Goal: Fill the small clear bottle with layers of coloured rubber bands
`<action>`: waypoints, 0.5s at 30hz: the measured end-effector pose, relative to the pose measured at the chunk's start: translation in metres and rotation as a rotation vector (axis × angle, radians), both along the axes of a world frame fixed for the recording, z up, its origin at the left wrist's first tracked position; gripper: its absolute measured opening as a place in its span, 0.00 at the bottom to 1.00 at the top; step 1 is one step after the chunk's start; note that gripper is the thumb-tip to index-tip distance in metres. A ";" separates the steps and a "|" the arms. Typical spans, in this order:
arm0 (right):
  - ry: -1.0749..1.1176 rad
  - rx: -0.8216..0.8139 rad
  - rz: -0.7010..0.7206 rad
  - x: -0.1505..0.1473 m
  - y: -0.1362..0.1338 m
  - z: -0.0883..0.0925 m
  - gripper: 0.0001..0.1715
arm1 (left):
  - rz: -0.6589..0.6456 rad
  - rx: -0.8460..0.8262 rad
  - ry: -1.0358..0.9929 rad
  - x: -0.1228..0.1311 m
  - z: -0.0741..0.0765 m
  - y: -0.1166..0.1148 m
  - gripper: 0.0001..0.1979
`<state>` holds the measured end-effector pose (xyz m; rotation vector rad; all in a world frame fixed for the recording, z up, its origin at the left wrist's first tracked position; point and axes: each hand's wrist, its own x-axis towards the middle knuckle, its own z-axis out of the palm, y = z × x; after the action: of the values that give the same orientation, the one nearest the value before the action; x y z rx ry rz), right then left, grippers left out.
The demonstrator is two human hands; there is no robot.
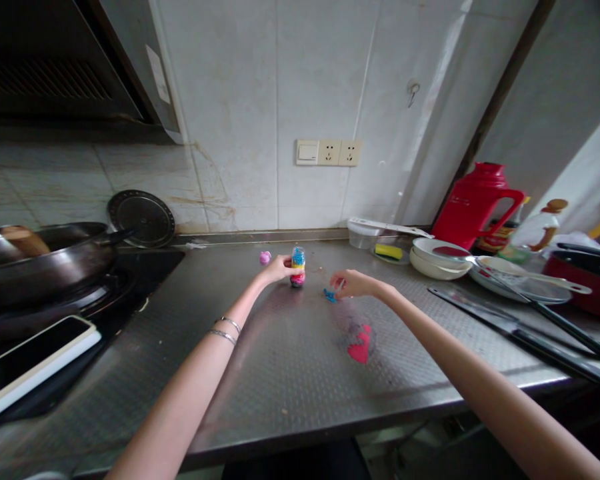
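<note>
My left hand [280, 268] is wrapped round a small clear bottle [298, 256] that stands upright on the metal counter. Layers of blue, yellow and pinkish red show through its wall. Just left of that hand lies a small pink piece [265, 257], perhaps the bottle's cap. My right hand [349, 284] has its fingers curled together, fingertips down at a little heap of blue bits [329, 295]; whether any are pinched between them is too small to see. Closer to me, a flat patch of red bits [360, 344] lies on the counter [280, 373].
To the left are a pan [70, 247] on the stove and a phone [35, 360]. On the right stand a plastic tub [364, 235], a yellow sponge [389, 251], white bowls [437, 265], a knife [510, 327] and a red thermos [473, 207].
</note>
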<state>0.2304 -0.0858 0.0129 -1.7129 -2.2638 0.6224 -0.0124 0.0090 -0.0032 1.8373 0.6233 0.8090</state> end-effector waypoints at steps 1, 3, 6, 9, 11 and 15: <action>-0.017 -0.012 -0.015 -0.001 -0.002 -0.002 0.22 | -0.003 0.003 0.000 0.000 0.000 0.000 0.17; -0.034 -0.035 -0.043 -0.005 -0.004 -0.007 0.24 | -0.007 0.008 -0.002 0.000 -0.001 0.001 0.17; -0.030 -0.037 -0.098 -0.013 -0.003 -0.012 0.24 | -0.011 0.012 -0.004 -0.001 -0.001 0.001 0.17; -0.007 -0.029 -0.112 -0.017 0.003 -0.015 0.24 | -0.010 0.013 -0.001 -0.001 -0.002 0.001 0.17; 0.004 -0.014 -0.104 -0.016 0.007 -0.015 0.23 | -0.003 0.013 -0.002 -0.001 -0.002 0.002 0.17; -0.044 0.090 -0.055 -0.011 0.015 -0.011 0.20 | 0.001 0.003 -0.003 0.000 -0.003 0.002 0.17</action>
<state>0.2192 -0.0711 0.0014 -1.7553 -2.2297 0.4684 -0.0122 0.0107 -0.0057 1.8381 0.6215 0.8134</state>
